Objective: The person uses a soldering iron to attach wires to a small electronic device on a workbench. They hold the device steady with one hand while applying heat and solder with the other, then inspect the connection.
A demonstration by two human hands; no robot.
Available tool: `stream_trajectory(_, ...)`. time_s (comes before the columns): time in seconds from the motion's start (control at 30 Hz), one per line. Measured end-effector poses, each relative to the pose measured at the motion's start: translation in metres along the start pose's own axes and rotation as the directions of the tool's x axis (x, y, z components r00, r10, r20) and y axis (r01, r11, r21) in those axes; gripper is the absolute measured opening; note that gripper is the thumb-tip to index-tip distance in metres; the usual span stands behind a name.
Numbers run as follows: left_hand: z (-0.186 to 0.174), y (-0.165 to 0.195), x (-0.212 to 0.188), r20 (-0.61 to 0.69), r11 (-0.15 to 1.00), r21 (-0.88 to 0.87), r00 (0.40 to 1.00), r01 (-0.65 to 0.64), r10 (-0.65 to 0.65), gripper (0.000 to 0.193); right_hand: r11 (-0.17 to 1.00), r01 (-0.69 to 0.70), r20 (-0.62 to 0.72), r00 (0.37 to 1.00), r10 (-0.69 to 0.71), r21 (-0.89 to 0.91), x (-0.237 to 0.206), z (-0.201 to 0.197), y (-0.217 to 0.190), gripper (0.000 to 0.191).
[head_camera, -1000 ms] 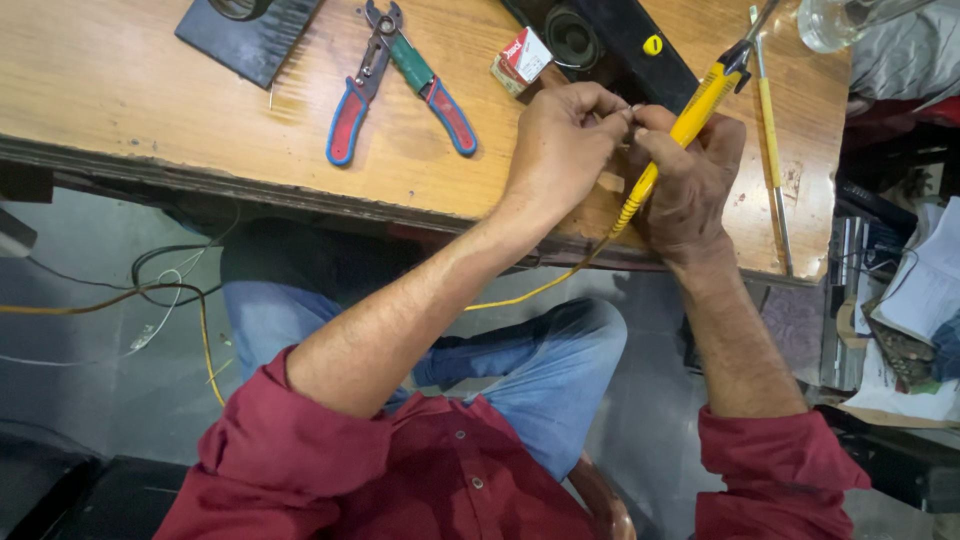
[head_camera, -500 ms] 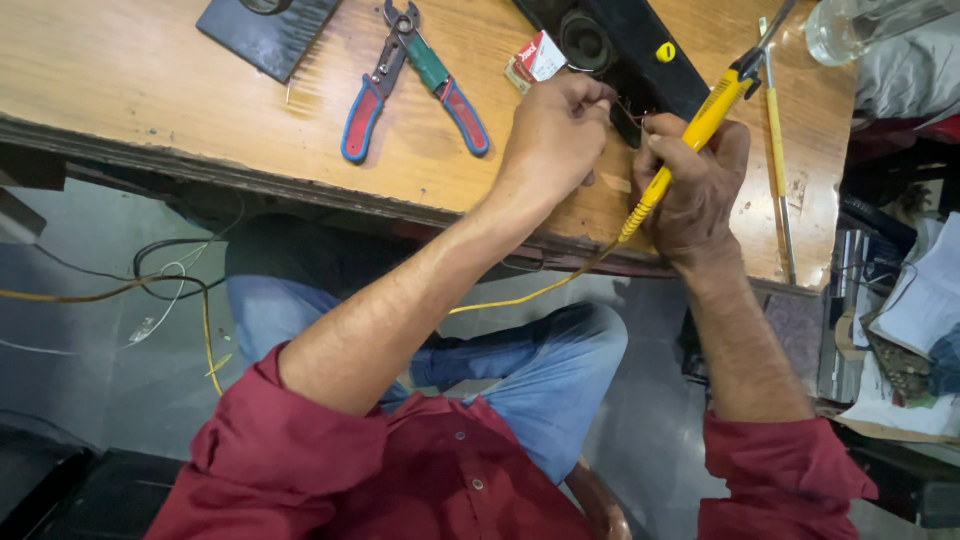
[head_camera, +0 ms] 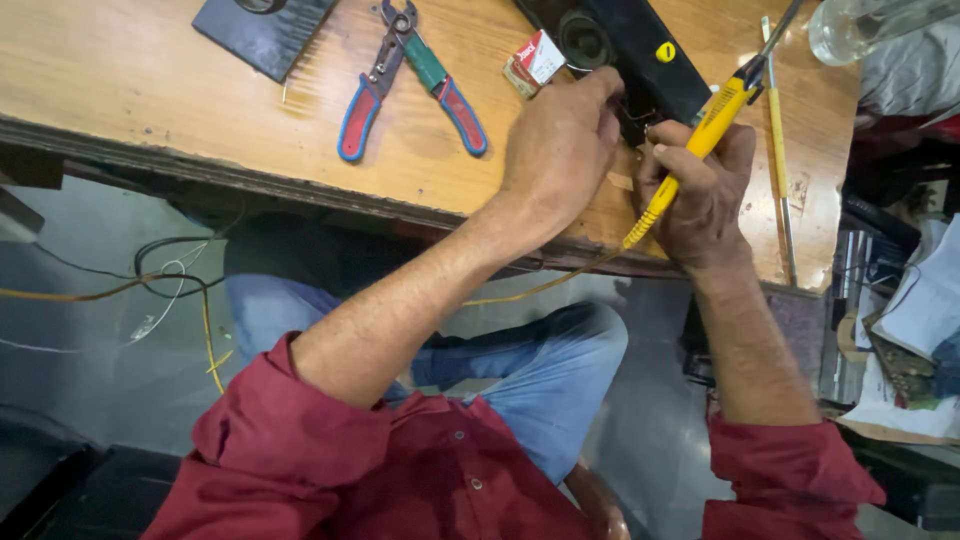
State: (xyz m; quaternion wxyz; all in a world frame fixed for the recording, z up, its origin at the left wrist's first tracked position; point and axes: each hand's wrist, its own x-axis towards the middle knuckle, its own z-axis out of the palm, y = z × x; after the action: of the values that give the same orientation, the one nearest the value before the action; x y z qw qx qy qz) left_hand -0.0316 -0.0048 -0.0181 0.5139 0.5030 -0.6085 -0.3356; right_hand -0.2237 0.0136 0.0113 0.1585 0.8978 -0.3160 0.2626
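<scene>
- Wooden workbench fills the top of the view, its worn front edge running across; below it lie a grey floor and loose yellow and black wires.
- At far left on the bench sits a dark flat pad, partly cut off by the frame.
- Just right of it lie pliers with red, blue and green handles, spread open and untouched.
- A small red and white box rests near the middle, just beside the knuckles of the left hand.
- The left hand reaches over the bench edge, fingers curled down and pinched at the near end of a black device; what they pinch is hidden under the hand.
- The black device lies slanted on the bench, with a round opening and a small yellow dot on top.
- The right hand is closed around a yellow soldering iron, held like a pen, tip end slanting up and away, cord trailing off the bench edge.
- The two hands sit close together, nearly touching, at the device's near end.
- A thin yellow rod lies on the bench right of the iron; a clear glass jar stands at the top right corner.
- Judging by this, the step in hand is steadying a small part at the device for soldering; the next move calls for swinging the iron's tip down to the pinched spot while the left hand keeps steady.
</scene>
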Motion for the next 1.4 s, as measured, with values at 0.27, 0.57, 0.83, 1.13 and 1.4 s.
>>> stream_trajectory(0.27,-0.001,0.009,0.004,-0.012,0.972,0.228,0.998,-0.058,0.062,0.025,0.999,0.005,-0.009,1.0,-0.005,0.036,-0.001,0.001,-0.001,0.063)
stream_trajectory(0.57,0.017,-0.001,0.004,-0.064,0.942,0.309,0.986,-0.127,0.154,0.018,0.997,0.025,-0.008,1.0,-0.024,0.074,-0.004,0.003,0.002,0.062)
stream_trajectory(0.83,0.03,-0.008,0.012,-0.082,0.912,0.389,0.981,-0.132,0.177,0.016,0.997,0.025,-0.013,1.0,-0.024,0.069,-0.003,0.003,0.001,0.058)
stream_trajectory(1.13,0.024,0.0,0.007,-0.111,0.941,0.333,0.988,-0.063,0.106,0.017,0.997,0.044,-0.033,0.999,-0.042,0.06,0.0,0.003,0.001,0.061)
stream_trajectory(1.4,0.001,0.006,0.001,-0.121,0.996,0.087,0.993,-0.004,0.014,0.009,0.997,-0.009,0.018,1.0,0.008,0.075,0.001,0.001,-0.003,0.061)
